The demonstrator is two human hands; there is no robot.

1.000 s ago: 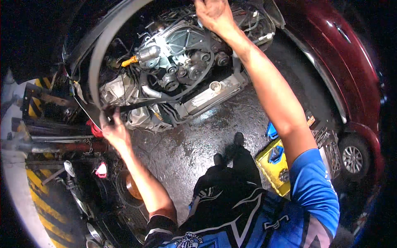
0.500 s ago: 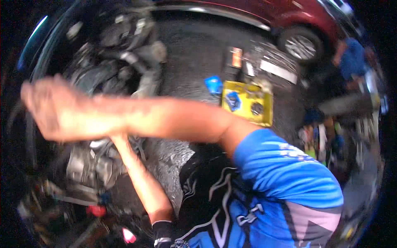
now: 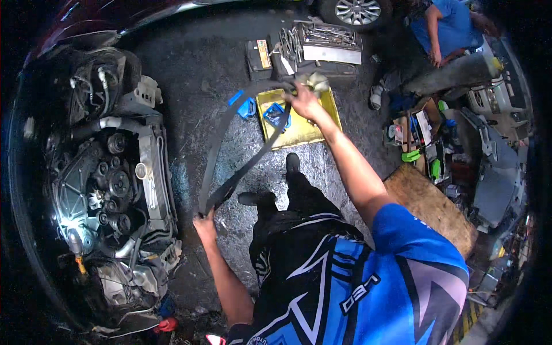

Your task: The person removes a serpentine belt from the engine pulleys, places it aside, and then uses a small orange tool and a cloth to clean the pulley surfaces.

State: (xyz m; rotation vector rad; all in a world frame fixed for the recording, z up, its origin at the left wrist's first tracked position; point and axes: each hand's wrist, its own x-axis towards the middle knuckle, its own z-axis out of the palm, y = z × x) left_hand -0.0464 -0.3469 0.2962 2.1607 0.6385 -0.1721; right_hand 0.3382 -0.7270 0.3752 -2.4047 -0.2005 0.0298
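A long black drive belt point(image 3: 240, 173) hangs in a loop between my two hands, over the floor beside the engine bay. My left hand point(image 3: 205, 225) is closed round its near end. At the far end, my right hand point(image 3: 305, 103) grips the belt above the yellow tray point(image 3: 302, 138). Blue packaging point(image 3: 276, 117) lies in that tray, and a crumpled pale item point(image 3: 315, 82) sits at its far edge. To the left, the open engine point(image 3: 119, 184) shows several bare pulleys behind the radiator point(image 3: 150, 172).
A lit work lamp point(image 3: 75, 238) rests on the engine's near side. Beyond the tray stand a black battery point(image 3: 259, 60) and a toolbox of wrenches point(image 3: 328, 37). A person in blue point(image 3: 445, 29) is at far right, near boxes and a cardboard sheet point(image 3: 431, 201).
My right arm has swung from across the engine bay to above the tray. The belt now shows stretched between both hands. My view has turned, bringing the whole engine into sight.
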